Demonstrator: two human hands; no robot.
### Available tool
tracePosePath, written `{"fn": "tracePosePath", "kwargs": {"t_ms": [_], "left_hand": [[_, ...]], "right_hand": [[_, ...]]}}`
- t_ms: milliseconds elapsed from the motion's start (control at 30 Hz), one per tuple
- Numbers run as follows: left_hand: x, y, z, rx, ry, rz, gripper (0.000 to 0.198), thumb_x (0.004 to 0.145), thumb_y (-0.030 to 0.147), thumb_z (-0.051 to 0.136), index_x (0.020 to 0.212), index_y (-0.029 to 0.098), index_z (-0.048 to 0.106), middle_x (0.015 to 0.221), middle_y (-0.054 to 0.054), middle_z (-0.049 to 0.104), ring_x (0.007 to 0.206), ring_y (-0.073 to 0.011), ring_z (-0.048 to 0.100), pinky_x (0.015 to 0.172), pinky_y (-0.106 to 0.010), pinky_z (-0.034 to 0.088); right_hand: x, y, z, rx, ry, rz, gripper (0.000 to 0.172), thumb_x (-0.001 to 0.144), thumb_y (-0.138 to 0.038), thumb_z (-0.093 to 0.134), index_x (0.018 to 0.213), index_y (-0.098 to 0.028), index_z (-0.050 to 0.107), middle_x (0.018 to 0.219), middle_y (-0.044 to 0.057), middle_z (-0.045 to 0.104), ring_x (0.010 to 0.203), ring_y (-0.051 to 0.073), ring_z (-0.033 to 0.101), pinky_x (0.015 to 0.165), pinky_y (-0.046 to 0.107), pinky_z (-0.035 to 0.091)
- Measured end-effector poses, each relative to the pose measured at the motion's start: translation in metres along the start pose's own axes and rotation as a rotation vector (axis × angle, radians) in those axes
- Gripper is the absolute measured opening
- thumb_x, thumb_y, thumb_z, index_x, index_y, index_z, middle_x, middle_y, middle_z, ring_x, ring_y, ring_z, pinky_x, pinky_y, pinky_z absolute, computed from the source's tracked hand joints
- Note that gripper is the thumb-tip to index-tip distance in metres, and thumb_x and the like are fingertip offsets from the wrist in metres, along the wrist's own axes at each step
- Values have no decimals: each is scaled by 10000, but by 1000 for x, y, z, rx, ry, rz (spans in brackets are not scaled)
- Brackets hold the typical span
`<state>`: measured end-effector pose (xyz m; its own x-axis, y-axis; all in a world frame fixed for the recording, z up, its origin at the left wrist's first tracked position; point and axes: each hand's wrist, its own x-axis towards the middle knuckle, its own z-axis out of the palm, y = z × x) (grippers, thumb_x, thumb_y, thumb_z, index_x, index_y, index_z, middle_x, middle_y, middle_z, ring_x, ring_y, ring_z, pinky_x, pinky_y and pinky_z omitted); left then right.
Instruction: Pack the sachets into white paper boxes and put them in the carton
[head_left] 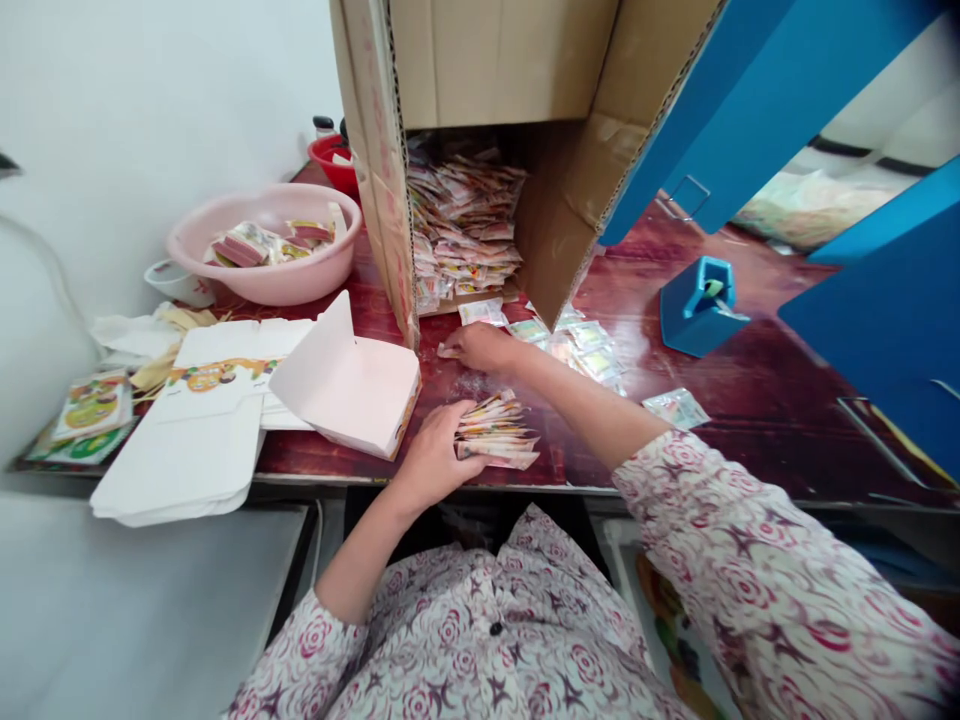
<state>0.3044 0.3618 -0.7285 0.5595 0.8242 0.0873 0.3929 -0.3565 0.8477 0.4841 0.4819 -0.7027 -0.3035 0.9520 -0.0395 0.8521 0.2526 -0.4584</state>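
Across the table (pixel 750 400), right arm (pixel 570 395) outstretched, left hand (pixel 429 460) on packets (pixel 496 435)

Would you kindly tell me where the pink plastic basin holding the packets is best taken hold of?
Best take the flared rim of the pale pink round plastic basin from above on its near side, fingers under the lip. The rim overhangs the sloping wall, while the brown corrugated cardboard carton stands close on its right.

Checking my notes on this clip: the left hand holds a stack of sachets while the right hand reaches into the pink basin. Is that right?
Not quite. The head view shows the right hand at loose sachets, not in the pink basin. The left hand does hold the stack of sachets.
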Motion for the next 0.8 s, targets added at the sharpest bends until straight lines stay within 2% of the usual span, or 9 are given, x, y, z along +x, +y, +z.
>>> {"fn": "tracePosePath", "kwargs": {"t_ms": [100,167,267,333,400,533,633,733,800], "left_hand": [[0,-1,1,-13,9,5,668,748,230,754,1350,184,470,1356,-135,570,1290,-291,549,1126,-494,430],[-1,-2,1,-13,31,23,656,770,257,751,1351,177,457,1371,-145,529,1311,-286,530,1141,-485,416],[-1,-4,0,-10,22,26,648,784,242,735,1358,189,439,1369,-142,499,1310,-282,528,1130,-478,426],[0,-6,-1,-17,-7,5,664,781,217,727,1371,188,422,1355,-145,508,1285,-280,545,1108,-472,445],[1,-5,-1,-30,-28,-25,700,770,210,732,1387,184,402,1357,-148,517,1267,-281,561,1099,-474,454],[-9,6,-1,0,6,-27,753,768,191,719,1429,155,362,1435,-186,488,1304,-296,545,1118,-486,451],[-33,24,-11,114,225,174,555,854,180,641,1374,181,448,1428,-150,528,1337,-260,525,1155,-454,431],[-58,36,-38,237,636,392,438,904,133,578,1311,272,498,1350,-55,594,1300,-203,557,1169,-424,422],[-63,32,-61,298,896,373,542,876,158,626,1370,283,441,1428,-68,524,1378,-230,485,1189,-447,393]], "right_hand": [[-36,7,-18,122,-271,-51,322,768,-82,555,936,-235,784,910,-11,785,803,153,692,771,261,512],[-63,6,-28,242,-347,-62,276,839,-183,547,968,-264,776,905,-36,779,801,148,691,763,261,518],[-99,-6,-27,242,-295,-93,283,865,-427,620,1078,-286,741,943,-19,766,826,181,687,762,291,522],[-117,-20,-16,66,-213,-114,529,744,-510,749,1204,-256,684,1014,53,749,891,252,681,778,350,525],[-128,-34,-1,-152,-110,-104,709,662,-452,815,1289,-186,618,1106,148,707,981,336,653,822,429,519],[-134,-45,21,-328,-57,-64,695,729,-339,702,1365,-126,522,1167,205,666,989,356,638,832,472,504],[-134,-39,25,-322,-31,-66,672,734,-346,672,1352,-130,521,1167,203,668,1000,350,643,848,464,506],[-134,-27,20,-171,9,-5,644,704,-351,706,1303,-166,555,1132,169,691,985,329,665,854,447,523],[-134,-21,11,66,30,50,620,710,-378,720,1282,-197,563,1098,127,713,957,291,683,848,422,544]]}}
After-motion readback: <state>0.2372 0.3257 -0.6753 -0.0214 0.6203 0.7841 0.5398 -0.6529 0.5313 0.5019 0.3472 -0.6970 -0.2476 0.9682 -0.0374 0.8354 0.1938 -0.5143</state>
